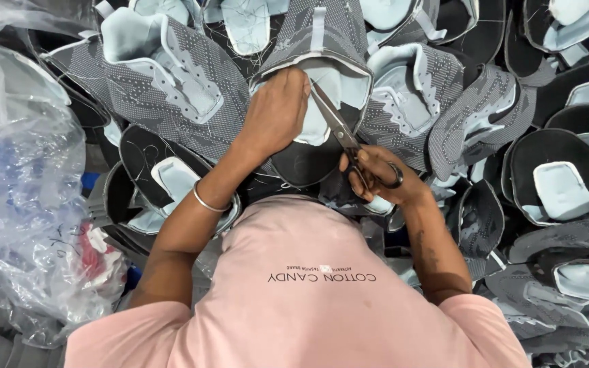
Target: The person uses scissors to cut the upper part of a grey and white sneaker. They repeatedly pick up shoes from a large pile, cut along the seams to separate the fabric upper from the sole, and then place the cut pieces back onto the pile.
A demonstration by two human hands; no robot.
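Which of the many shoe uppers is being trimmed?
The upper at top centre: left hand grips its pale lining edge and the scissors in the right hand point at it.

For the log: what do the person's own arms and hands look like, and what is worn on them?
Both arms are bare below short pink sleeves of a T-shirt. The left hand is ungloved, with a thin silver bangle at its wrist. The right hand is also bare, no glove, ring or watch visible.

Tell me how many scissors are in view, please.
1. The scissors are in the right hand, their tips by the left hand on a grey shoe upper. Others may lie hidden under the pile.
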